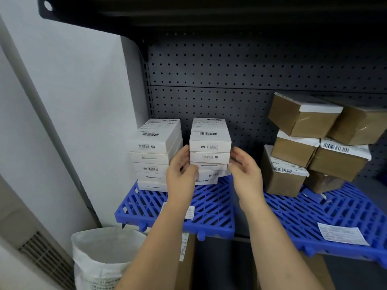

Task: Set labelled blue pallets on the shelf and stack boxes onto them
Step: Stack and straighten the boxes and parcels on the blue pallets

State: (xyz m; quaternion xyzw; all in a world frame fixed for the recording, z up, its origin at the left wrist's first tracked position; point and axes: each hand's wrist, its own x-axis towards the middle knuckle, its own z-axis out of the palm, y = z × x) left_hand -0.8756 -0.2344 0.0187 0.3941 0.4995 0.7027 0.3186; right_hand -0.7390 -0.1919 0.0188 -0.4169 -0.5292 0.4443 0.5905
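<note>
The stack of white boxes [210, 151] stands upright on the left blue pallet [209, 208], between both hands. The left hand [181, 174] is nearer and grips the stack's skewed lower boxes. The right hand [245, 170], fingers relaxed and holding nothing, is just beside its right edge.

A white sack [100, 254] stands beside a vent grille [46, 258].

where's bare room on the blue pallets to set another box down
Free: front of left pallet, before the white stacks; front of right pallet, between brown boxes and label. Crowded: both backs; left hand fills the narrow gap between stacks.
</note>
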